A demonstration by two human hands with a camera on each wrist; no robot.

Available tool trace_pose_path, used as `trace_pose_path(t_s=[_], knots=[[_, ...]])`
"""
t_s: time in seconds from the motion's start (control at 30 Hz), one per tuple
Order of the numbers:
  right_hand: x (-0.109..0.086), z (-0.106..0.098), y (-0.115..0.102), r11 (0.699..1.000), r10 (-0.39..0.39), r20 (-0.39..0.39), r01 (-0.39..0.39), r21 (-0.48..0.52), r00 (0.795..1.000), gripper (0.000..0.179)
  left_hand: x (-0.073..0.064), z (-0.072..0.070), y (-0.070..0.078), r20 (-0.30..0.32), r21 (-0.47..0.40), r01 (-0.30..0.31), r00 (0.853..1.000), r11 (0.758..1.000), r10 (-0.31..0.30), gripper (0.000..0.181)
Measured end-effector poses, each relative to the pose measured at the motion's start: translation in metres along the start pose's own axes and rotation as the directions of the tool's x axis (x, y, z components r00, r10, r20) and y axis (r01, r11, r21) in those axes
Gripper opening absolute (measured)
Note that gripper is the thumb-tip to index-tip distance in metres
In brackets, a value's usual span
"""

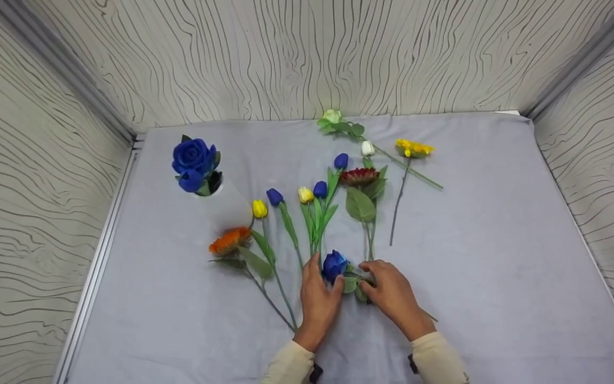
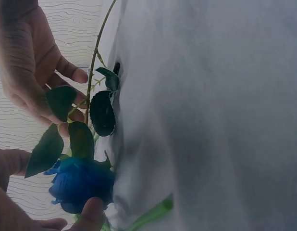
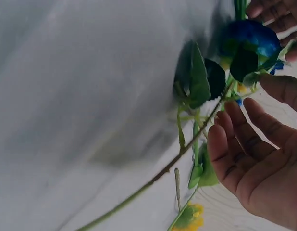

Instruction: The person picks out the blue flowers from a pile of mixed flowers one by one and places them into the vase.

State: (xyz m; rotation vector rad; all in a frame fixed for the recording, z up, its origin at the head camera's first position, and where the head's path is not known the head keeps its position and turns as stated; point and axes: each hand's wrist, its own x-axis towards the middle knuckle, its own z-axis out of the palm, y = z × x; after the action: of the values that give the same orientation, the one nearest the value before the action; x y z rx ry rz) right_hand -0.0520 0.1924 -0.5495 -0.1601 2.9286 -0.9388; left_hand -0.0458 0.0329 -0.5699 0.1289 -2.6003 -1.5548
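A blue rose (image 1: 334, 265) with green leaves and a long stem lies between my two hands. My left hand (image 1: 318, 298) is at its bloom, fingers fairly straight, with one fingertip overlapping the petals (image 2: 81, 183) in the left wrist view. Beside the stem, just below the bloom, my right hand (image 1: 395, 293) has its fingers loosely bent and spread. In the right wrist view, the right thumb reaches a leaf near the bloom, while the brownish stem (image 3: 168, 167) passes in front of the fingertips without being gripped.
At left, a white vase (image 1: 227, 205) lying tilted holds blue roses (image 1: 194, 154). An orange flower (image 1: 231, 241), yellow tulip (image 1: 259, 208) and blue tulip (image 1: 274, 197) lie nearby. Beyond the hands are more tulips, a dark red flower (image 1: 359, 176), a yellow flower (image 1: 413, 148) and a pale rose (image 1: 332, 116).
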Motion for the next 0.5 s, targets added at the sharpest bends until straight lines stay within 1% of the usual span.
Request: trace_pose_path(t_s=[0.1,0.17,0.27,0.37,0.43,0.5], knots=[[0.002,0.006,-0.001,0.999,-0.025,0.004,0.025,-0.042,1.0,0.029,0.001,0.001,-0.001,0.008,0.009,-0.005,1.0,1.0,0.005,0.061],[0.003,0.011,-0.001,0.995,-0.051,-0.001,0.05,-0.085,0.999,0.03,0.002,0.001,-0.003,0.006,0.011,-0.021,1.0,1.0,0.021,0.059],[0.005,0.016,-0.002,0.979,-0.116,-0.008,0.113,-0.168,0.993,0.027,0.004,0.002,-0.006,-0.005,0.017,-0.052,0.999,0.999,0.052,0.054],[0.007,0.02,-0.002,0.958,-0.172,-0.01,0.165,-0.235,0.985,0.021,0.005,0.003,-0.008,-0.009,0.016,-0.073,0.997,0.997,0.073,0.049],[0.009,0.021,-0.002,0.949,-0.188,-0.012,0.179,-0.261,0.982,0.017,0.005,0.004,-0.009,-0.007,0.016,-0.076,0.997,0.997,0.076,0.047],[0.009,0.021,-0.002,0.948,-0.187,-0.018,0.176,-0.265,0.982,0.013,0.005,0.004,-0.008,-0.004,0.017,-0.077,0.997,0.997,0.077,0.047]])
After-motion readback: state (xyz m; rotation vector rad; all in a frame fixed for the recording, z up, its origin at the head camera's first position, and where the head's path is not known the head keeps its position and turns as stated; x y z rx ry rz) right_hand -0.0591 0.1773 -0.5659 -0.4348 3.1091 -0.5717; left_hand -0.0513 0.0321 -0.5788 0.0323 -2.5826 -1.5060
